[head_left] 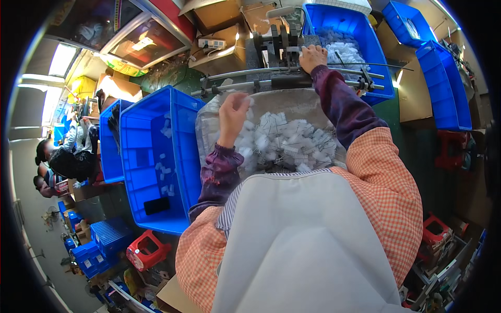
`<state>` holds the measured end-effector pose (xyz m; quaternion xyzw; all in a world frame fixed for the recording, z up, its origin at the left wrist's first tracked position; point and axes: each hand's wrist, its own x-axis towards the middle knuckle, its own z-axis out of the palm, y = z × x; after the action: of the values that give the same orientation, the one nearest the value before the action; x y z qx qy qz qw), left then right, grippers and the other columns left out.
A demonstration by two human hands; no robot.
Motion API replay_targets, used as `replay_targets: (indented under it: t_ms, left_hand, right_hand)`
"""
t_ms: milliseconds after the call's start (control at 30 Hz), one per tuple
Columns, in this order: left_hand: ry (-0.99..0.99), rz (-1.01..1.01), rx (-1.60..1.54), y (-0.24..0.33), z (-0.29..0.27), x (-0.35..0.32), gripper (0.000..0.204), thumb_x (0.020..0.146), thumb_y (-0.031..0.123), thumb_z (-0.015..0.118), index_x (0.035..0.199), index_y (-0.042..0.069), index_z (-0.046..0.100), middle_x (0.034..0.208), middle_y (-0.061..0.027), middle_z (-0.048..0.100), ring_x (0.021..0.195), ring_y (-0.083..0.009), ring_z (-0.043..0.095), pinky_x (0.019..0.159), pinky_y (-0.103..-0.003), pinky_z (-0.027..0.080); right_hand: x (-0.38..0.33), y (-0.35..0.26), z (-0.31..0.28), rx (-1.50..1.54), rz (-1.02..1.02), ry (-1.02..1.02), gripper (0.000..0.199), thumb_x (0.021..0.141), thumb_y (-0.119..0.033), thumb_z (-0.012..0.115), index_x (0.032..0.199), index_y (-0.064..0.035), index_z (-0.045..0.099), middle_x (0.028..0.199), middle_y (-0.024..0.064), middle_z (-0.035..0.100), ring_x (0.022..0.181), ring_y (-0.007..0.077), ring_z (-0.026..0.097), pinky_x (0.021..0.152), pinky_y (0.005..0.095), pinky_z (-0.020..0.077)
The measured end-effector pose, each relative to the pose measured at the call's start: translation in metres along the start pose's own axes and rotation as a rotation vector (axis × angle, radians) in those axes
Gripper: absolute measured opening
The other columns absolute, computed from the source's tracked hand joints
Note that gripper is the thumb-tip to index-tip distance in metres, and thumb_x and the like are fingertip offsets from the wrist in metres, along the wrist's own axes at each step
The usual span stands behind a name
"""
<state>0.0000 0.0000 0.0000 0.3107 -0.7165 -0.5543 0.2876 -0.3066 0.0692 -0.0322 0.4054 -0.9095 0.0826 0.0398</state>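
My left hand (233,116) is raised over the near left side of a heap of small white translucent pieces (292,141) with thin metal wires among them. Its fingers are curled, with a small white piece (251,101) at the tips. Farther forward, my right hand (313,56) reaches to the dark metal bench machine (276,49), fingers bent down beside its working end. What those fingers grip is too small to make out. The heap lies in a tray lined with pale sheeting (209,117), and metal rods (245,73) run across behind it.
On the left stands a blue crate (151,135) with a few white pieces and a black phone (156,206). Another blue bin (383,57), behind my right arm, holds many white pieces. A long thin rod (391,65) sticks out rightward. Red stools (147,250) and cardboard boxes surround me.
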Motion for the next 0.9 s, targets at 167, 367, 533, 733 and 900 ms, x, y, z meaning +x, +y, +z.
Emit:
replay_targets:
  t_ms: [167,367,533,733,900]
  left_hand:
    - [-0.074,-0.091,-0.247,0.023,0.003,0.006,0.014,0.081,0.006,0.059,0.091,-0.005,0.059,0.085,-0.0094,0.063,0.073,-0.0139,0.062,0.064,-0.024,0.05]
    - [-0.139,-0.089,-0.324,0.03,0.021,0.007,0.015,0.083,0.005,0.059,0.095,-0.005,0.058,0.088,-0.0106,0.063,0.078,-0.0171,0.063,0.072,-0.026,0.052]
    - [-0.2,-0.069,-0.365,0.041,0.041,0.014,0.016,0.082,0.004,0.06,0.094,-0.005,0.058,0.089,-0.0108,0.063,0.08,-0.017,0.063,0.073,-0.026,0.052]
    - [-0.201,-0.031,-0.382,0.039,0.06,0.02,0.018,0.081,0.007,0.061,0.094,-0.005,0.058,0.086,-0.0106,0.063,0.078,-0.0155,0.063,0.069,-0.024,0.05]
    - [-0.109,0.011,0.487,0.01,0.028,0.018,0.038,0.077,0.022,0.066,0.103,-0.003,0.056,0.095,-0.0171,0.062,0.087,-0.0241,0.062,0.074,-0.032,0.05]
  right_hand:
    - [0.019,0.045,0.011,0.07,0.045,0.037,0.023,0.08,-0.025,0.046,0.096,-0.0143,0.06,0.106,0.0093,0.057,0.104,0.0273,0.052,0.083,0.0438,0.0361]
    - [0.04,0.061,-0.033,-0.195,0.097,-0.062,0.024,0.082,-0.024,0.048,0.101,-0.0133,0.058,0.102,0.0109,0.06,0.094,0.0278,0.059,0.079,0.0445,0.0417]
    - [0.01,0.063,-0.055,0.228,-0.028,0.268,0.029,0.084,-0.028,0.05,0.103,-0.0084,0.058,0.099,0.0151,0.061,0.089,0.0323,0.06,0.072,0.0421,0.0468]
    - [-0.068,-0.018,-0.066,1.025,-0.675,-0.517,0.027,0.088,-0.02,0.051,0.11,-0.0043,0.055,0.091,0.0086,0.062,0.088,0.016,0.056,0.08,0.0296,0.0436]
    - [-0.016,0.019,-0.022,0.434,-0.263,0.034,0.02,0.082,-0.014,0.049,0.097,-0.0091,0.061,0.091,0.0064,0.063,0.087,0.0253,0.059,0.076,0.0379,0.0451]
